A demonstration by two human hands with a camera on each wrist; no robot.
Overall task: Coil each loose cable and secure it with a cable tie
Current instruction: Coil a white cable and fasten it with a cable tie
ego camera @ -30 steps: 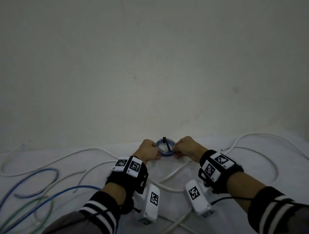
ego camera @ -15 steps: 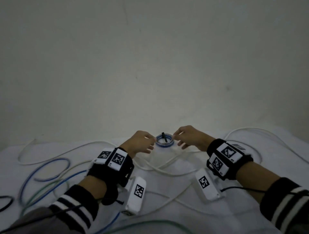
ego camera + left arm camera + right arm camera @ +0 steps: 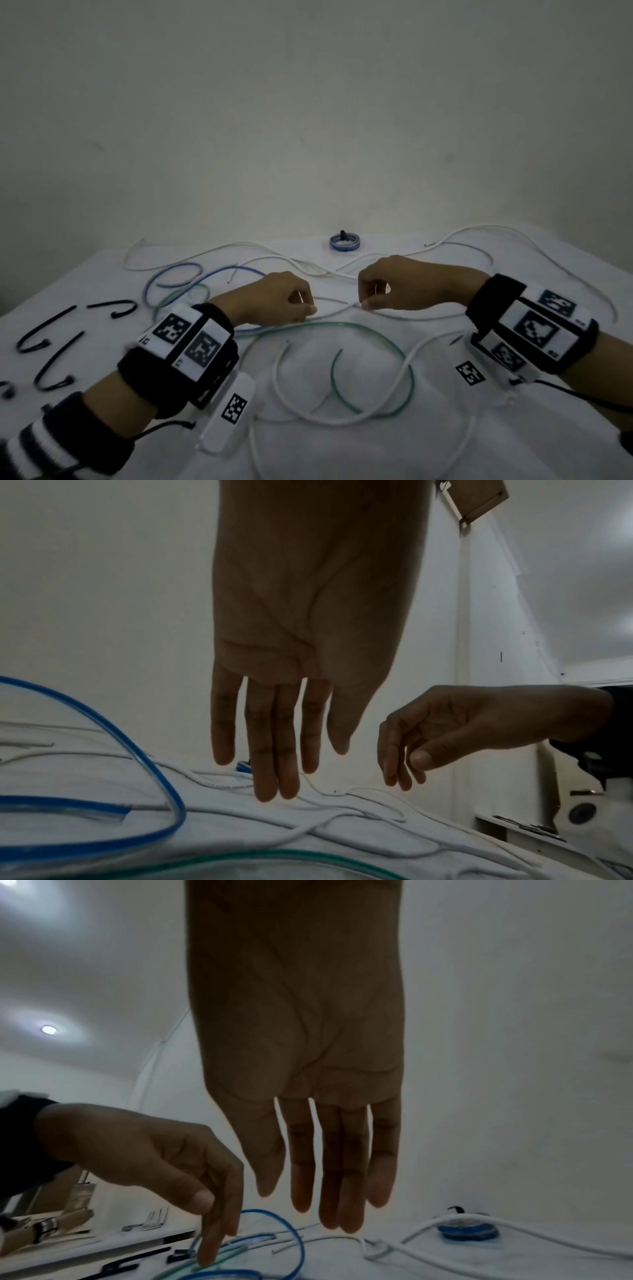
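Observation:
A small coiled blue cable [image 3: 345, 242] bound with a black cable tie [image 3: 342, 234] lies alone at the table's far edge; the right wrist view shows it too [image 3: 467, 1231]. My left hand [image 3: 301, 306] and right hand [image 3: 370, 298] hover near each other over a loose white cable [image 3: 337, 310] in the middle of the table. Both wrist views show the fingers [image 3: 274, 777] [image 3: 329, 1204] hanging nearly straight, just above the cables, holding nothing. A loose green cable [image 3: 376, 334] curves just in front of the hands.
Loose blue cable loops [image 3: 174, 274] lie at the left. Several black cable ties [image 3: 51, 322] sit at the far left of the white cloth [image 3: 342, 452]. More white cables [image 3: 513, 229] trail across the right side. A plain wall stands behind the table.
Both hands have let go of the tied blue coil and drawn back towards me. The coil stays at the far edge. The hands now hang over the white cable.

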